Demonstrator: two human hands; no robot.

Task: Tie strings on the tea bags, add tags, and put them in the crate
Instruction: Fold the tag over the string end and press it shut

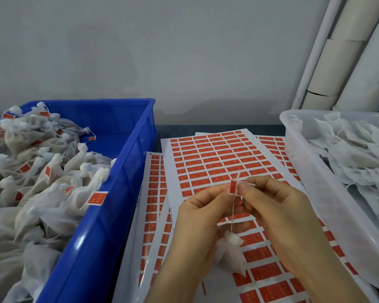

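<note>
"What lay around the sticker sheets when you looked in?"

"Left of the white paper sheets of red rectangular stickers (217,158) stood the big blue plastic crate (109,215), heaped with tied and tagged white mesh bags (42,171). Right of the sheets sat a clear plastic tray (319,193) of flat white bags with loose strings (359,154)."

"And the hands?"

"Both hovered over the middle of the sheets, close together. The left hand (197,217) and the right hand (278,206) each pinched the small red paper tag (233,187) between thumb and forefinger, with the other fingers curled in. The white mesh tea bag (229,250) being worked on hung just below them, above the sheets, on its thin white string (232,213), which ran up to the tag."

"So it was the tagging step?"

"I judged so. The neck looked tied, the tag was going on, and the bag had not reached the crate left of the sheets."

"How should it be done well?"

"Centre the string in the fold, square the tag's edges before pressing, then squeeze along its whole length so the glue grips the string. Let the bag hang free. A crooked fold would probably leave a sticky edge to snag other bags."
</note>
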